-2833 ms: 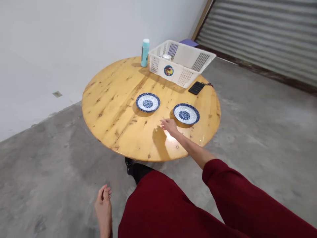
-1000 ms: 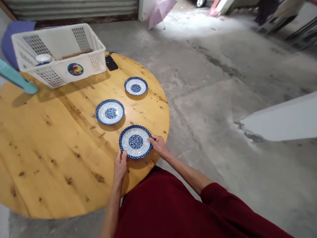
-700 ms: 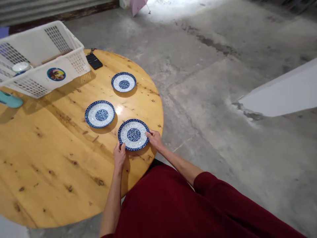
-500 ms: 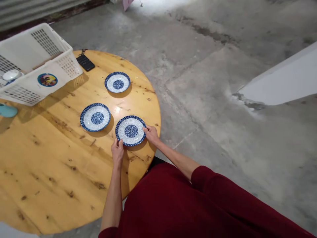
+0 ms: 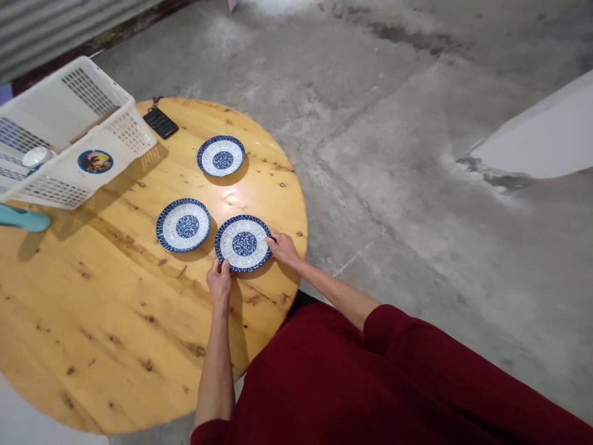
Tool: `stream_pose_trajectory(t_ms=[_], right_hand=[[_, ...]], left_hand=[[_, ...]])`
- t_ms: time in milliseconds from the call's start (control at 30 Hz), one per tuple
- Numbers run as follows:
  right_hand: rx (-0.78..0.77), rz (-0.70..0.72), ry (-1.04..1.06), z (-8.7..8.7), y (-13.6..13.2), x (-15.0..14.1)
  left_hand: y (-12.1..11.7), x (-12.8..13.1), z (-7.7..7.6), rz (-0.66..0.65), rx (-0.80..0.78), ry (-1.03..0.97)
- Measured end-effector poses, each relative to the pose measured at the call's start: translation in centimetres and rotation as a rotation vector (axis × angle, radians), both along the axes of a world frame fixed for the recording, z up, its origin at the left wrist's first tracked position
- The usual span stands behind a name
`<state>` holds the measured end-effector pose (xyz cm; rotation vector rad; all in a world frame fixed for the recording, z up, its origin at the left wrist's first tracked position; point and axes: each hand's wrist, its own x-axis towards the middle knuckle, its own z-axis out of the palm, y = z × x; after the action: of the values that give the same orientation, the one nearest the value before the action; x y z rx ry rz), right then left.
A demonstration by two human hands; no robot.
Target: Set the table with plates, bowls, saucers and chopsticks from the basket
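Both my hands grip the rim of a blue-and-white plate (image 5: 243, 243) near the right edge of the round wooden table. My left hand (image 5: 219, 283) pinches its lower left rim, thumb on top. On the right rim, my right hand (image 5: 282, 248) is closed with the thumb over the edge and the fingers hidden beneath. A second plate (image 5: 183, 225) of the same pattern lies just to the left, very close to the held one. Farther back sits a third matching plate (image 5: 221, 156).
The wooden table (image 5: 125, 296) has a rounded edge along my body. At the back left stands a white plastic basket (image 5: 60, 191) with a white dish (image 5: 37, 157) inside. A black keypad-like object (image 5: 160, 122) lies beside it. A teal handled object (image 5: 28, 219) is at the left.
The view has shifted slightly. The held plate now appears closer to the second plate, having moved a little left over the table with both hands still on it.
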<state>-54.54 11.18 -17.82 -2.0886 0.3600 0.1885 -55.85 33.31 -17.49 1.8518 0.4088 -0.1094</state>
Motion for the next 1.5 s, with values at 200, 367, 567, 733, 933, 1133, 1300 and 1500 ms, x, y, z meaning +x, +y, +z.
stream_pose_trajectory(t_ms=[200, 367, 567, 733, 933, 1133, 1300, 1500], right_hand=[[-0.173, 0.063, 0.051, 1.2, 0.0, -0.4], [-0.081, 0.009, 0.030, 1.1, 0.4, -1.2], [0.155, -0.075, 0.002, 0.1, 0.9, -1.4], [0.205, -0.101, 0.008, -0.5, 1.6, -1.6], [0.203, -0.093, -0.015, -0.7, 2.1, -1.6], [0.216, -0.090, 0.007, -0.2, 2.1, -1.5], [0.317, -0.150, 0.002, -0.1, 1.8, -2.6], [0.386, -0.266, 0.030, -1.0, 1.2, -6.9]], left_hand=[[0.2, 0.3, -0.1, 0.000, -0.002, 0.018], [-0.1, 0.1, -0.1, 0.000, 0.005, 0.020], [0.0, -0.2, 0.3, -0.001, -0.039, 0.009], [0.8, 0.0, 0.2, -0.011, -0.057, 0.014], [1.8, 0.3, -0.7, -0.017, -0.056, -0.005], [2.1, 0.4, -0.1, -0.014, -0.069, 0.026], [4.3, 3.0, 0.9, 0.161, -0.057, 0.057], [7.3, 7.8, 1.5, 0.261, -0.029, 0.049]])
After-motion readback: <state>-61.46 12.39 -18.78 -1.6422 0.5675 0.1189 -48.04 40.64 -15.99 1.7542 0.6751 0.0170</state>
